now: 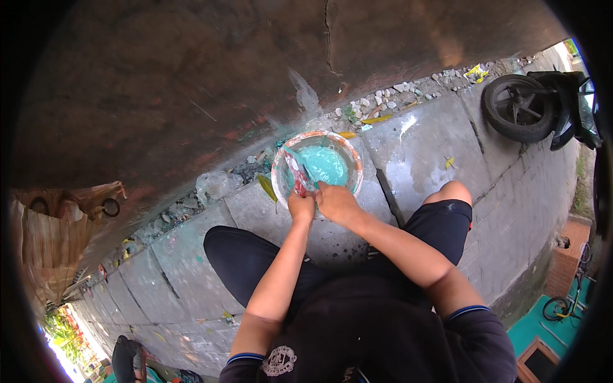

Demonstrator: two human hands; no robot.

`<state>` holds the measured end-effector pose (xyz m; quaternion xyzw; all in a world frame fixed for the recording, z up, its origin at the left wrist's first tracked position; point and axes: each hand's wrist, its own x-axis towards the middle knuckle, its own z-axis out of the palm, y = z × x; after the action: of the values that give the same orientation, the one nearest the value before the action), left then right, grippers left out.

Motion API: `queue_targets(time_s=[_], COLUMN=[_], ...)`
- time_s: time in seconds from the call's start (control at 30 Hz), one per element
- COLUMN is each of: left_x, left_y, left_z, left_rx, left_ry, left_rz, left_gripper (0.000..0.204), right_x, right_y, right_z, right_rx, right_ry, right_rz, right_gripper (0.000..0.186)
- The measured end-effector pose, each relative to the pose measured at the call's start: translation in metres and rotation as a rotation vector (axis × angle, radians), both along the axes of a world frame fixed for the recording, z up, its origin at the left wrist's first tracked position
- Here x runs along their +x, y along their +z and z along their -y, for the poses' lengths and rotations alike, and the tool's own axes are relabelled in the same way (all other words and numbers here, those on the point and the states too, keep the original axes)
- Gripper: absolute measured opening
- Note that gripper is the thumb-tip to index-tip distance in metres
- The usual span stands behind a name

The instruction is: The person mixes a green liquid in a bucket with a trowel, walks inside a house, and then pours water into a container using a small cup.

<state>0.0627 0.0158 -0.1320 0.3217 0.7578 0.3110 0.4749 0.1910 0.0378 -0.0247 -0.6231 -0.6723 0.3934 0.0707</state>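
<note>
A round bucket with an orange-smeared rim stands on the concrete slabs, holding turquoise liquid. Over its left side is a long red-and-white object, apparently a packet, streaked with turquoise. My left hand is closed round the lower end of this object at the bucket's near rim. Just right of it, my right hand has its fingers curled onto the same object, close to the left fingertips. The exact grip under the right fingers is partly hidden.
A dark wall runs behind the bucket, with rubble along its foot. A scooter wheel is at right, a bicycle at lower right. Corrugated sheeting leans at left; another person is at lower left.
</note>
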Motion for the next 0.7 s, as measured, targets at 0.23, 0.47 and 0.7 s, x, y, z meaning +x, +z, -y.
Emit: queue_targets(time_s=[0.23,0.47,0.7], left_x=[-0.005,-0.02,-0.017], left_y=[0.004,0.033,0.036], left_z=[-0.001,-0.004,0.0], left_rx=[0.122,0.013,0.015], left_ry=[0.089,0.116,0.059], left_rz=[0.162,0.231,0.13], left_gripper=[0.03,0.028,0.028], right_x=[0.005,-0.003,-0.01], right_y=[-0.001,0.026,0.039], right_z=[-0.01,0.003,0.019], right_rx=[0.031,0.058,0.124], right_ry=[0.013,0.019,0.035], right_rz=[0.028,-0.046,-0.046], right_gripper=[0.038,0.038,0.042])
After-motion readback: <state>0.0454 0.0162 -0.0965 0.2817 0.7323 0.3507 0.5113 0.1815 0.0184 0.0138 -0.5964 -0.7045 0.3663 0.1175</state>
